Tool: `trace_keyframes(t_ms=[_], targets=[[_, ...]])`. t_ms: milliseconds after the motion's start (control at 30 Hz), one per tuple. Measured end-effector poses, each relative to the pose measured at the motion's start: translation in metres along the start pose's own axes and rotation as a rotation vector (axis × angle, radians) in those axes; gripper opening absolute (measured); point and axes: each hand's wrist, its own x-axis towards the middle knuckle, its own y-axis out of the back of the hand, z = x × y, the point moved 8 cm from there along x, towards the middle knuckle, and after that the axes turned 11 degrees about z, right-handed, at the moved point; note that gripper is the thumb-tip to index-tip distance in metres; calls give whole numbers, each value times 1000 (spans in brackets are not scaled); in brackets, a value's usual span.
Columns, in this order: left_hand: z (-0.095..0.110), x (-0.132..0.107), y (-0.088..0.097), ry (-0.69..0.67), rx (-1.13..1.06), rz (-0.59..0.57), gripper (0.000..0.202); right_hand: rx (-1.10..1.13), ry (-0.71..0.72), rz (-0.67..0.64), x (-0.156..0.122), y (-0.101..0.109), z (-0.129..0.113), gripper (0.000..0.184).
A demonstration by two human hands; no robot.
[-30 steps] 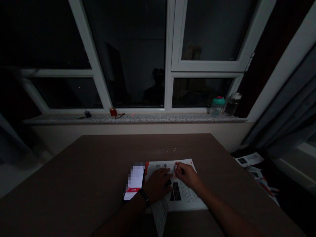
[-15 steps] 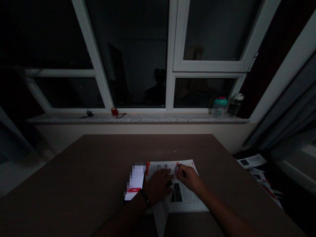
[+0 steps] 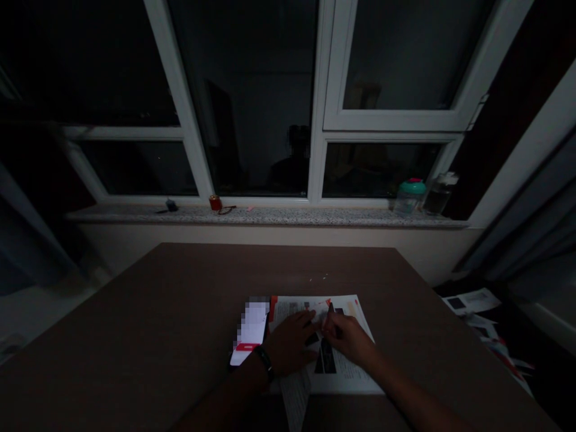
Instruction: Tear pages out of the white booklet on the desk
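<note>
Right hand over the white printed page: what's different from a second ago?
The right hand has moved slightly nearer the wearer, down the white printed page, pinching a slim dark object. I see nothing let go. The left hand still lies spread on the page; the lit white-screened phone stays left of it.

- Printed sheet point(image 3: 355, 377): white, orange-red patch at far left corner, dark pictures and small text; lies flat on the bench point(image 3: 135, 336), middle hidden by the hands.
- Paper strip point(image 3: 296, 401): greyish, printed, tapering; emerges below the left hand point(image 3: 292, 343), running past the sheet's near edge.
- Slim dark item point(image 3: 331, 307): at the right hand's point(image 3: 348, 337) fingers, tilted, over the sheet; kind unclear from here.
</note>
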Motion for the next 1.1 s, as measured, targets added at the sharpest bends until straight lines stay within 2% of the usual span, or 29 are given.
trace_keyframes(t_ms=[133, 267, 333, 467, 567, 633, 767, 867, 1100], targets=[[-2, -1, -1, -15, 15, 2, 68, -12, -3, -22, 2, -2, -3, 12], [-1, 0, 0, -21, 30, -11, 67, -66, -49, 112, 18, 12, 12, 12], [-1, 0, 0, -27, 29, -8, 66, -62, -52, 132, 22, 14, 16, 12], [0, 0, 0, -34, 34, -12, 67, -38, -13, 80, 12, 8, 4, 11], [2, 0, 2, -27, 31, -4, 66, -7, 38, -29, 2, -2, -9, 11], [4, 0, 4, -24, 29, -4, 64, -12, 36, -43, 2, -3, -10, 11], [3, 1, 4, -27, 34, -11, 64, -71, -28, 83, 17, 9, 8, 12], [1, 0, 3, -39, 36, 9, 64, -57, -55, 120, 23, 14, 17, 12], [4, 1, 4, -37, 47, -19, 60, 7, 40, -50, 1, -4, -9, 12]])
